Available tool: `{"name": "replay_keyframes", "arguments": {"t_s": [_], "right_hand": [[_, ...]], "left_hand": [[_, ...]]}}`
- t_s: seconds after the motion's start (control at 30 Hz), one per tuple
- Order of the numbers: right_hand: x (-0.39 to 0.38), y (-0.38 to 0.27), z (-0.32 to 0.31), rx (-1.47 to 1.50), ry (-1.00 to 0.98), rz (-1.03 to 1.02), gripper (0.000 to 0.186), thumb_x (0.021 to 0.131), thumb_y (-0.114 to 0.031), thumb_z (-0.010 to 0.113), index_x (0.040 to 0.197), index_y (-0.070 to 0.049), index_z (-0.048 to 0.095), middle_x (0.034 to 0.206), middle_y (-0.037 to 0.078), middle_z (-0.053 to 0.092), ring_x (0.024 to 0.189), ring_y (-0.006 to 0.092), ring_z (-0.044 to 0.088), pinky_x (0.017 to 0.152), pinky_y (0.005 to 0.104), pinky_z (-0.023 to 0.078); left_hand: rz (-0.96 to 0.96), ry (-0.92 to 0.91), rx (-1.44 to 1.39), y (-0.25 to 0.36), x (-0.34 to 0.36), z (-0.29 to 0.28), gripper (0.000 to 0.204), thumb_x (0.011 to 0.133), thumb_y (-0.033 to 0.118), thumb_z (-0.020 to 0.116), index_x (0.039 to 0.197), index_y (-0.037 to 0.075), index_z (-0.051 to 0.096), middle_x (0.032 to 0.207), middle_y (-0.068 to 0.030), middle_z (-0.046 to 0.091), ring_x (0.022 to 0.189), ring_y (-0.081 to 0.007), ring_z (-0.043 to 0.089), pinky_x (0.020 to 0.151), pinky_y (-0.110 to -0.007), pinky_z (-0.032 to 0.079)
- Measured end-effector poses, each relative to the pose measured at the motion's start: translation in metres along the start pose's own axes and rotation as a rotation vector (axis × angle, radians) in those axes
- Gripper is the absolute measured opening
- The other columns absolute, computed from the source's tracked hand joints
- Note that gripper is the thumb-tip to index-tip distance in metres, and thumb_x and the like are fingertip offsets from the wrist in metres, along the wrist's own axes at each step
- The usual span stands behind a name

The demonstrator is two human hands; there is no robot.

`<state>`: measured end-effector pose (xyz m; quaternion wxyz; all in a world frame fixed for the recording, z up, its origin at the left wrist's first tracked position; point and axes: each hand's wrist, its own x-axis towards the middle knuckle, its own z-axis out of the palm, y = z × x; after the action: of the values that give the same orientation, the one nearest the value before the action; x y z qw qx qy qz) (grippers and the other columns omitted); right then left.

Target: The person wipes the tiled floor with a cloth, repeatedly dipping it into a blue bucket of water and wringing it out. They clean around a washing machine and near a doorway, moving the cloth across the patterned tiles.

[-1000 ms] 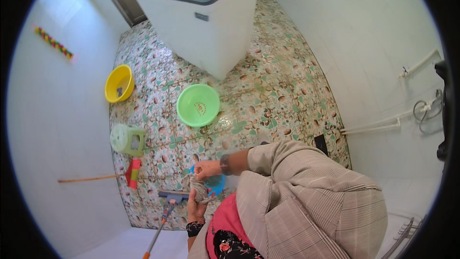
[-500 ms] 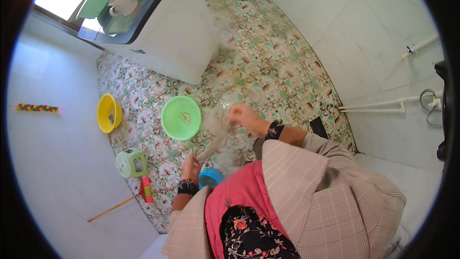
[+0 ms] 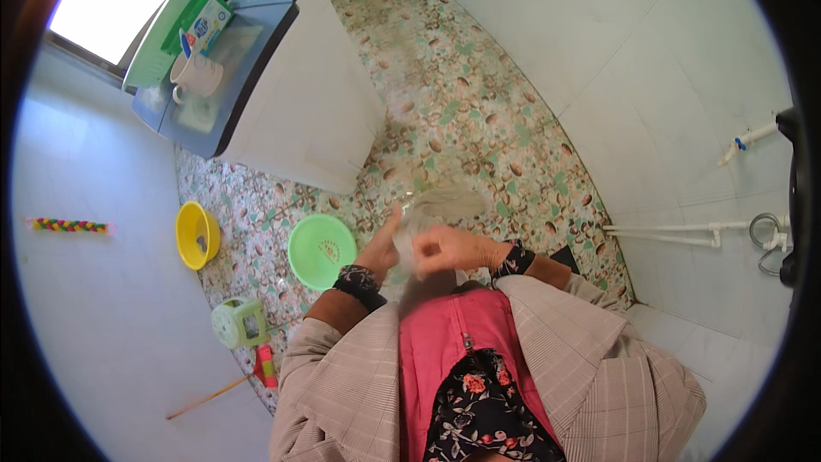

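Patterned tile floor (image 3: 487, 133), green basin (image 3: 310, 258) beside our left hand (image 3: 382, 245). We've got both hands closer together now, so the greyish cloth (image 3: 451, 202) isn't stretched between them, just blurring out ahead. Our right hand (image 3: 453, 251) curls round it (left's too blurry to tell).

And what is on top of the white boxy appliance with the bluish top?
A white mug, a green rectangular package and a tilted pale green plastic basin. A blue item rises by the mug's rim, its lower end hidden. The basin covers whatever lies behind.
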<state>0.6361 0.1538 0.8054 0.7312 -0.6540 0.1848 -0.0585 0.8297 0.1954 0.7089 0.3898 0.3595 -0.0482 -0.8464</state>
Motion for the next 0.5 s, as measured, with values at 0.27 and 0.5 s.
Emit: {"name": "replay_keyframes", "arguments": {"t_s": [0.27, 0.5], "right_hand": [[-0.002, 0.023, -0.120, 0.240, 0.465, 0.276, 0.034, 0.090, -0.032, 0.051, 0.096, 0.000, 0.061, 0.085, 0.004, 0.060, 0.076, 0.0150, 0.057, 0.069, 0.0289, 0.046], [0.024, 0.044, -0.175, 0.921, 0.667, 0.121, 0.053, 0.096, -0.047, 0.036, 0.118, -0.001, 0.050, 0.118, 0.012, 0.054, 0.109, 0.0231, 0.051, 0.095, 0.0383, 0.039]], "left_hand": [[0.204, -0.205, 0.094, 0.088, 0.077, 0.069, 0.040, 0.097, 0.026, 0.041, 0.125, -0.003, 0.045, 0.119, -0.0102, 0.056, 0.104, -0.0204, 0.056, 0.092, -0.035, 0.045], [0.108, -0.233, 0.248, 0.110, 0.125, 0.110, 0.048, 0.095, 0.037, 0.044, 0.125, -0.001, 0.047, 0.121, -0.0078, 0.054, 0.109, -0.0189, 0.053, 0.096, -0.033, 0.039]]}}
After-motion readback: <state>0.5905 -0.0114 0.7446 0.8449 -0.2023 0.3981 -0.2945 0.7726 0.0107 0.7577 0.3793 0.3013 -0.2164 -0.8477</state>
